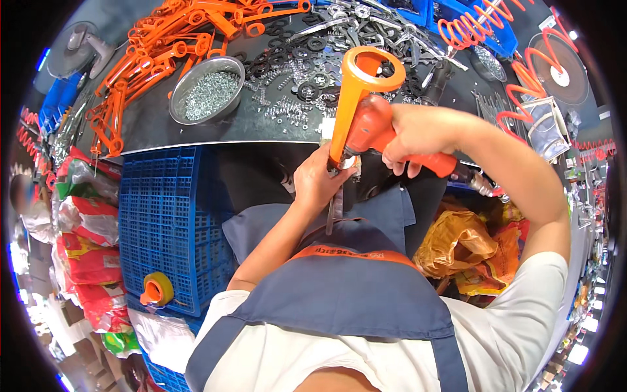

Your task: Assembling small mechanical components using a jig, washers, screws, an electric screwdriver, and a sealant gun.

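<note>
My left hand [315, 179] is closed around the lower end of an orange ring-headed part [343, 108], which stands tilted in front of me with its ring toward the bench. In my right hand [418, 134] is a red pistol-shaped air tool [371, 124], its grip pointing right and joined to a hose fitting [473, 178]. The tool's nose points down at the part's lower end, close to my left fingertips. Whether its tip touches the part is hidden. A thin metal bar [331, 212] hangs below my left hand.
Orange parts [140, 72] are heaped at the far left of the bench, beside a metal bowl [208, 90] of small screws. Springs [290, 112], black rings and metal levers cover its middle. Coiled red hoses [522, 65] hang at right. A blue crate [160, 222] stands below left.
</note>
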Available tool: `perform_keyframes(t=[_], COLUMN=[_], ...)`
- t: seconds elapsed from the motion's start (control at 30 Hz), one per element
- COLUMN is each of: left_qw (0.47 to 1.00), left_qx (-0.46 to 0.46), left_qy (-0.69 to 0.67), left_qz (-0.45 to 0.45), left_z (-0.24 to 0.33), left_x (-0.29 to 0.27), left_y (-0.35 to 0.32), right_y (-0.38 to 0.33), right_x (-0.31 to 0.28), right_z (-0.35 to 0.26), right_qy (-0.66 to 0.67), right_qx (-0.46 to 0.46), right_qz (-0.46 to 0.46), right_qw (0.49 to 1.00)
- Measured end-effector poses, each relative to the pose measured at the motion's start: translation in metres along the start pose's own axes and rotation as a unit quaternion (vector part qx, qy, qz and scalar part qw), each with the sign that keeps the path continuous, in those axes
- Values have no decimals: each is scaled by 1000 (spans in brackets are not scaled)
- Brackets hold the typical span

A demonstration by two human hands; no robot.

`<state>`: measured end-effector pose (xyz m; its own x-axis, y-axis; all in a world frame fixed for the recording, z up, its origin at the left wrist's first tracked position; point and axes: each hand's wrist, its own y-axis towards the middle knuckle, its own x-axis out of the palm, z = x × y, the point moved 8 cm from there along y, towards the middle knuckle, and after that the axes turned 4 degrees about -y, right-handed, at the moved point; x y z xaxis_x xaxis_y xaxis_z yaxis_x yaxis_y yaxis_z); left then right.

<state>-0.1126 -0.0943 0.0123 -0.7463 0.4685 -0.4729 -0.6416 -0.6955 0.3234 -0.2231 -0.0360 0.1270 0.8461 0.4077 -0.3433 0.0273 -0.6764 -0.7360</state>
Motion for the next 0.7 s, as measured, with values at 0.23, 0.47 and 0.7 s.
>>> perform_keyframes(t=[0.23, 0.47, 0.7], left_qw=[1000, 1000, 998], left_qx=[6, 5, 32], left_qy=[-25, -30, -57], left_qz=[11, 1, 22], left_z=[2, 0, 0], left_x=[-1, 1, 0], left_y=[-4, -5, 3], right_y=[-3, -1, -5], right_x=[-3, -1, -1], right_z=[-24, -15, -21], right_qy=[-116, -165, -147], right_qx=[41, 79, 47], right_qz=[-38, -28, 6], right_qw=[992, 983, 988])
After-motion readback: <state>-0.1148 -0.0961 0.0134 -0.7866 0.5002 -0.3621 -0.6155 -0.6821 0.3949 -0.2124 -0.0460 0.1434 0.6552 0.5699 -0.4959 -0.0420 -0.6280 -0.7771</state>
